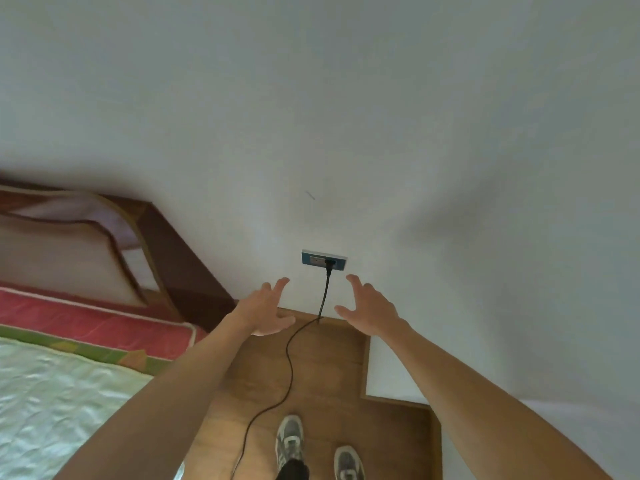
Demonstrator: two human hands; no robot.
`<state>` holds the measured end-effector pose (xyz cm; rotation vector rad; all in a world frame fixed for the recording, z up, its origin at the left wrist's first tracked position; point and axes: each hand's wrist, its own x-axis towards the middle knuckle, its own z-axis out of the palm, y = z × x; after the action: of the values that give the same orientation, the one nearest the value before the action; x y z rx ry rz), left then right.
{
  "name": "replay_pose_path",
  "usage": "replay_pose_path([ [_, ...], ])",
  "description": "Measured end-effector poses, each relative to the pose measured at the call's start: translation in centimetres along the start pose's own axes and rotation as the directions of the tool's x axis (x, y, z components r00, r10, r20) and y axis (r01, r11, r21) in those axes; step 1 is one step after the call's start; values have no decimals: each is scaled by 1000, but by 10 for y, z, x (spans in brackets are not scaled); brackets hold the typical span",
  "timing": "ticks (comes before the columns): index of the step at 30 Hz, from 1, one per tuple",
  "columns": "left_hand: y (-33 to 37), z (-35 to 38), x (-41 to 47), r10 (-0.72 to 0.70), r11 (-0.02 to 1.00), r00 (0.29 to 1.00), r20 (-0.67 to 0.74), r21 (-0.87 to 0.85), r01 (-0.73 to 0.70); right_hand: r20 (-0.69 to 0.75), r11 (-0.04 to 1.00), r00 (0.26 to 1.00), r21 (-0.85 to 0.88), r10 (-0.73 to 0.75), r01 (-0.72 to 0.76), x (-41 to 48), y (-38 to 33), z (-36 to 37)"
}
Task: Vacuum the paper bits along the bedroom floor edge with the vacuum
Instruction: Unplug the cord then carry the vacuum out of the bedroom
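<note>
Both hands are stretched out toward the wall, empty, fingers spread. The left hand (265,308) hangs just left of the cord (289,368), the right hand (369,308) just right of it; neither touches anything, and the two are well apart with the cord running down between them.

Above and between the hands, the plug (329,266) sits in the socket (323,260), low on the white wall (346,116). From there the black cord drops to the wooden floor (322,368), then curves back toward the person's shoes (290,438) and out of the bottom of the view.

Left of the hands lies the bed (62,386), with a pale quilted cover, a red and green border and a dark wooden headboard (173,251) against the wall.

The vacuum itself is not in view; only its cord shows, leading off behind the feet. No paper bits can be made out on the visible strip of floor along the wall.

With the plug seemingly seated, the task looks barely begun: the next step is likely to turn and take up the vacuum. A corded machine is probably fairly heavy and rigid, best held by its handle, or by the wand if it has one. The cord is thin, limp and easy to snag underfoot, so it should be kept clear of the shoes and not pulled taut against the plug.
</note>
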<state>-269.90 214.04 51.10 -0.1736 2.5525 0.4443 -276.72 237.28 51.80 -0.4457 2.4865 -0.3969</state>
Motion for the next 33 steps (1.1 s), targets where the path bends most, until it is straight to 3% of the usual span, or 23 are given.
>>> replay_pose_path([
  [11,-31,108,95,97,988,983,159,-132,-76,-116,966,982,228,148,-119,87,-3,61],
  [19,-13,169,146,124,895,989,83,-439,-75,-259,889,932,441,255,-121,145,1,92],
  [25,-15,189,136,147,825,989,19,-554,-112,-409,839,857,542,312,-46,160,-3,108],
  [33,-23,199,114,64,708,996,-64,-700,-91,-508,779,764,627,398,10,163,-11,109],
])
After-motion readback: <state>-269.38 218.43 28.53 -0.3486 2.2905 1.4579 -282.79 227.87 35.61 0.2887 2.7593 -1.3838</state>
